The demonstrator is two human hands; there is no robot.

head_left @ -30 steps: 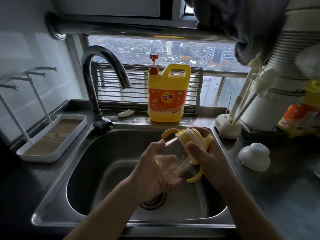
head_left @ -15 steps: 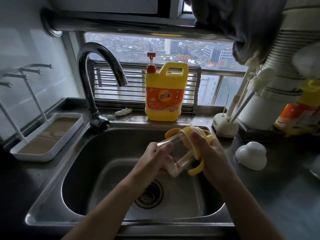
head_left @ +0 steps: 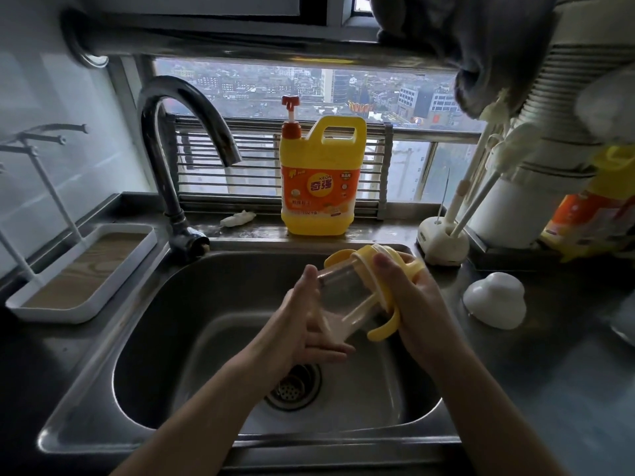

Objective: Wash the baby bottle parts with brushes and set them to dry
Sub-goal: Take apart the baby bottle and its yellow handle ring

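— Bottle (head_left: 347, 300) position, please?
— It is held in the air above the basin of the sink (head_left: 154, 338), well clear of the drain (head_left: 293, 386). It is tilted, with the clear base lowered to the left and the neck raised to the right.
— How is it taken by the left hand (head_left: 309, 324)?
— The clear body is clasped near its base. The thumb is laid over the top and the fingers are passed underneath.
— And the right hand (head_left: 412, 304)?
— It is clamped on the yellow collar (head_left: 369, 269) at the neck, with the thumb pressed across the front. Two curved yellow handles are carried by that collar. One is seen rising behind the bottle, and the other is hooked downward below the palm.
— Is the collar screwed tight on the neck?
— That cannot be told. The collar appears seated, but the join is blurred and partly covered by the thumb.
— What is set around the sink?
— A curved faucet (head_left: 182, 132) is mounted at the back left corner. A yellow soap jug (head_left: 321, 180) with a red pump is stood on the ledge behind the basin. A white brush holder (head_left: 443, 242) is placed at the back right corner, and long-handled brushes (head_left: 481, 187) are leaned in it. A white domed cap (head_left: 494, 304) is laid on the counter to the right. A white drying rack (head_left: 79, 269) with upright prongs is set on the left counter.
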